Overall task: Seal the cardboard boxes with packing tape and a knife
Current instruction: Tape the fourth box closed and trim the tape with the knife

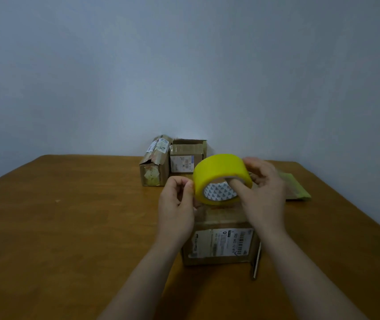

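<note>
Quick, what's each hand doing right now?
Left hand: closed, pinching the edge of the tape roll.
Right hand: closed, gripping the tape roll.

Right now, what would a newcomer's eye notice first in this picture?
The yellow tape roll in the middle, gripped by the right hand with the left hand pinching its edge. Below it lies a labelled box; a torn box and a taped box stand by the wall.
</note>
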